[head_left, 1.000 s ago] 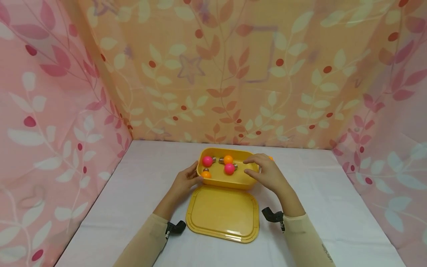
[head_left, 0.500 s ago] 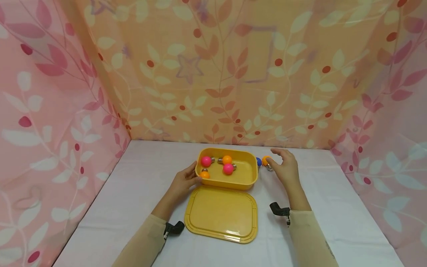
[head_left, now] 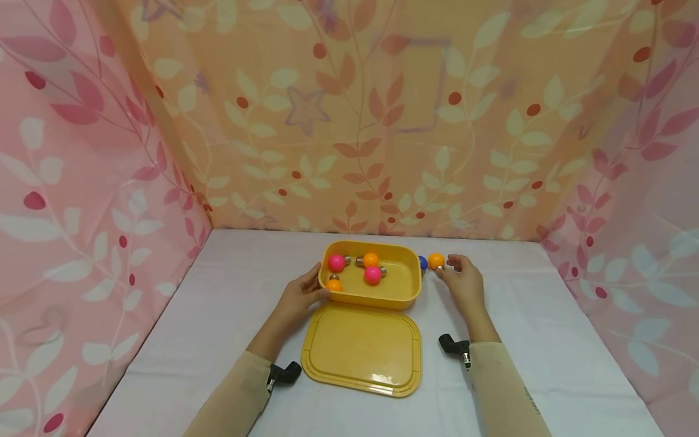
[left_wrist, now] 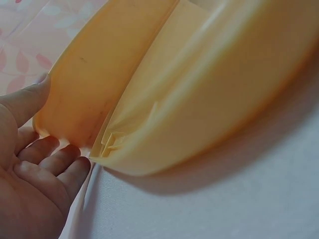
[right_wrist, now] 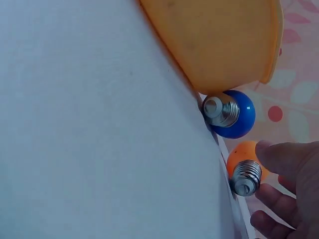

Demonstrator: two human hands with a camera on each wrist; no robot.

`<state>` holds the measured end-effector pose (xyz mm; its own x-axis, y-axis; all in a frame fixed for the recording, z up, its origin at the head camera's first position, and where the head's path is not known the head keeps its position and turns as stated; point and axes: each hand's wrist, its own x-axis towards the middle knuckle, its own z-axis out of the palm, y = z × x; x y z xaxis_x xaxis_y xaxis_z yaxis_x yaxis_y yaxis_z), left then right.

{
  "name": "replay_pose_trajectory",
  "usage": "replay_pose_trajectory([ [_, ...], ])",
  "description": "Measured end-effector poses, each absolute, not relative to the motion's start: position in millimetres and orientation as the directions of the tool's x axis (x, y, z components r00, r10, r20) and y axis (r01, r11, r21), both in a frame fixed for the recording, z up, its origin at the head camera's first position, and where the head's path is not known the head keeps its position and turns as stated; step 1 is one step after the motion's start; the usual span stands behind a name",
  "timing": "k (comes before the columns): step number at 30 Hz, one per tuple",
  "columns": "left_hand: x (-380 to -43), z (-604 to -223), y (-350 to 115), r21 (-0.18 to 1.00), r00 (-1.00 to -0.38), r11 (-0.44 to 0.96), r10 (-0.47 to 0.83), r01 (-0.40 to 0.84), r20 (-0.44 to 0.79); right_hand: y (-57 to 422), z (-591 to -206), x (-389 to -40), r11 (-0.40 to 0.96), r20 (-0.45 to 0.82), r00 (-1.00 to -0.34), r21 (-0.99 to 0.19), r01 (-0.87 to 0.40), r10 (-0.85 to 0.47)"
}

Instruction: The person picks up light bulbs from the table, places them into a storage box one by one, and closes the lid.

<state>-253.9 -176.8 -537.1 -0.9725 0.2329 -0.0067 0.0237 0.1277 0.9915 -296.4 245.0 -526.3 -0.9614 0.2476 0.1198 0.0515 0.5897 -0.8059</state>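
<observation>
My left hand point(head_left: 299, 297) holds the left end of a yellow plastic box point(head_left: 401, 297), thumb and fingers at its near corner. In the left wrist view, the thumb and fingertips touch the box wall point(left_wrist: 94, 64). Inside lie pink light bulbs point(head_left: 336, 263) and orange light bulbs point(head_left: 371, 260) with metal screw bases. To the right of the box, my right hand point(head_left: 464, 285) reaches round another orange light bulb point(head_left: 436, 261). In the right wrist view, the thumb overlaps this orange bulb point(right_wrist: 241, 154) and a fingertip is close to its screw base.
A blue light bulb point(right_wrist: 241, 117) lies between the box and the orange bulb outside it. The yellow lid point(head_left: 360, 349) lies flat in front of the box on the white cloth point(head_left: 218, 303). Patterned curtains point(head_left: 349, 121) stand behind and at both sides.
My right hand has moved from over the box's right end to the orange bulb outside, bringing the blue bulb into view. The left hand stays at the box.
</observation>
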Motion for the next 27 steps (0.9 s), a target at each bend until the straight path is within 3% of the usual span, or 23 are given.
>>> replay_pose_trajectory([
  [11,-253,-533,-175,0.993,-0.971,0.116,0.238,0.027,-0.001,247,-542,-296,0.68,0.189,-0.948,-0.732,0.038,0.256],
  [27,-254,-536,-175,0.996,-0.97,0.085,0.244,0.04,0.018,243,-546,-295,0.705,0.224,-0.934,-0.708,0.041,0.279],
])
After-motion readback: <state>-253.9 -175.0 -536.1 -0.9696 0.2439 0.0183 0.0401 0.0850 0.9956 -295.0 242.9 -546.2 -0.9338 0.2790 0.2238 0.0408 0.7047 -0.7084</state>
